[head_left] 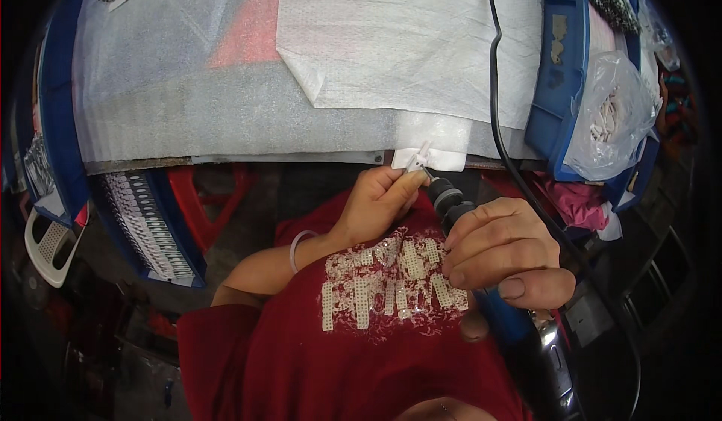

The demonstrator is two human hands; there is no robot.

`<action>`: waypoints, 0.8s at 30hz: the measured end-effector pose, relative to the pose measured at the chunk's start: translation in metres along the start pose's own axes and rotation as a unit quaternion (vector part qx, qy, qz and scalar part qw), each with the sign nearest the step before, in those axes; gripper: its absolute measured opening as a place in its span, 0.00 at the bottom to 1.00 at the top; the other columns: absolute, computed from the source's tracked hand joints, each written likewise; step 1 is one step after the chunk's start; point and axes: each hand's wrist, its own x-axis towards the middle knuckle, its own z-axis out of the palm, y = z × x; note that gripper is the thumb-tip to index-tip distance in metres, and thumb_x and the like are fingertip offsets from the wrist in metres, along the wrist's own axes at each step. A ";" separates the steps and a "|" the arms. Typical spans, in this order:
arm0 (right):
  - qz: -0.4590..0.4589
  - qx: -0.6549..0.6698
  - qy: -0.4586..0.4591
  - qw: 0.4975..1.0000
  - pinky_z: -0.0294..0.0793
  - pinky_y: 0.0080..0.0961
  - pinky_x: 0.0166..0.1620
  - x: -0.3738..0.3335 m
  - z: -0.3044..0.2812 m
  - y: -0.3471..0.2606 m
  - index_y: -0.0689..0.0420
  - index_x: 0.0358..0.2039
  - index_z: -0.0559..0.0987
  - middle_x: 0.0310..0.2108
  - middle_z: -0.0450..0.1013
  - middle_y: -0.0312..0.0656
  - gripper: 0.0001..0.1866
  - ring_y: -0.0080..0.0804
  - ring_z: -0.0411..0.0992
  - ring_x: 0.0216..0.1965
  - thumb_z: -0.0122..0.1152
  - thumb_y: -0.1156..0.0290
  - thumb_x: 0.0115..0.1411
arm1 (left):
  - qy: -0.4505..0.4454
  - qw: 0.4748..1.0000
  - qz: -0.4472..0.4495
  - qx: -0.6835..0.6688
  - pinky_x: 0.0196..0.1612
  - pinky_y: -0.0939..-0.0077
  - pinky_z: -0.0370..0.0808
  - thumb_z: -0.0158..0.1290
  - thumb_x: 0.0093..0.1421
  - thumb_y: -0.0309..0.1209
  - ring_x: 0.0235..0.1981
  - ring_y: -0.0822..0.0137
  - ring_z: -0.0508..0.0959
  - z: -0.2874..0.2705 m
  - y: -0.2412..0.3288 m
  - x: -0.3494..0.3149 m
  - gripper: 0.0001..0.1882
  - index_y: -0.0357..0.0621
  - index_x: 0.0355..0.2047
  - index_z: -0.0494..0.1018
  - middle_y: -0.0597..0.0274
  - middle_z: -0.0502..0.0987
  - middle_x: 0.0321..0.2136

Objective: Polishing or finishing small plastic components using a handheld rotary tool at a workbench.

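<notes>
— At the near edge of the surface (226,131), what is being worked?

— Small white plastic piece (416,162), pinched between the fingertips of the left hand (376,203), just off the metal lip. Rotary hand tool (459,218) in the right hand (504,252), fingers wrapped tight round its dark-and-blue body. Tip touches the piece, or very nearly; contact is too small to confirm.

— Step in hand?

— Trimming or grinding the piece, by my reading. Next move calls for a steady pinch and light tip pressure, so it neither twists nor slips out.

— Orientation?

— Tool's long axis runs from lower right, beside the chest, up-left toward the surface edge; working end points up-left at the piece. The piece is too small to read its own axis.

— Around them?

— Black cord (496,83) trails from the tool side up across white foam sheeting (406,37). Blue crate (560,68) to the right, a clear bag of white parts (613,116) against it. Below left, rows of small metal parts (147,222).
</notes>
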 end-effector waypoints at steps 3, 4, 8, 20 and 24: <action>-0.021 0.056 0.111 0.992 0.76 0.32 0.22 0.002 0.007 0.000 0.67 0.30 0.69 0.22 0.73 0.54 0.12 0.40 0.73 0.19 0.61 0.74 0.52 | -0.010 1.000 -0.003 -0.008 0.19 0.88 0.56 0.47 0.67 0.33 0.16 0.84 0.61 -0.001 0.001 0.000 0.12 0.37 0.36 0.76 0.75 0.66 0.16; -0.001 0.029 0.051 0.998 0.77 0.28 0.23 0.003 0.001 -0.002 0.62 0.34 0.65 0.24 0.73 0.49 0.18 0.36 0.75 0.20 0.65 0.67 0.53 | -0.009 1.000 -0.006 0.003 0.19 0.88 0.56 0.47 0.67 0.33 0.16 0.84 0.61 0.000 0.003 -0.001 0.12 0.37 0.36 0.76 0.76 0.66 0.16; 0.026 0.001 -0.034 0.999 0.77 0.24 0.24 0.009 -0.004 -0.005 0.57 0.38 0.61 0.26 0.74 0.45 0.24 0.31 0.76 0.22 0.68 0.60 0.54 | -0.011 1.000 -0.009 0.015 0.20 0.88 0.56 0.47 0.67 0.32 0.17 0.84 0.61 0.000 0.003 -0.001 0.12 0.37 0.36 0.77 0.76 0.66 0.16; 0.066 0.119 -0.122 0.983 0.77 0.23 0.24 0.030 -0.023 0.010 0.57 0.39 0.66 0.26 0.75 0.45 0.22 0.31 0.77 0.24 0.70 0.64 0.52 | -0.011 1.000 -0.020 0.005 0.21 0.87 0.58 0.49 0.66 0.32 0.18 0.84 0.61 -0.001 0.007 -0.001 0.11 0.37 0.35 0.77 0.77 0.66 0.17; 0.054 0.086 -0.099 0.990 0.77 0.23 0.23 0.026 -0.018 0.010 0.57 0.36 0.66 0.26 0.75 0.45 0.21 0.31 0.76 0.23 0.70 0.65 0.51 | -0.004 1.000 -0.018 -0.011 0.22 0.87 0.58 0.49 0.66 0.32 0.19 0.84 0.61 0.000 0.001 0.001 0.11 0.37 0.35 0.77 0.77 0.66 0.17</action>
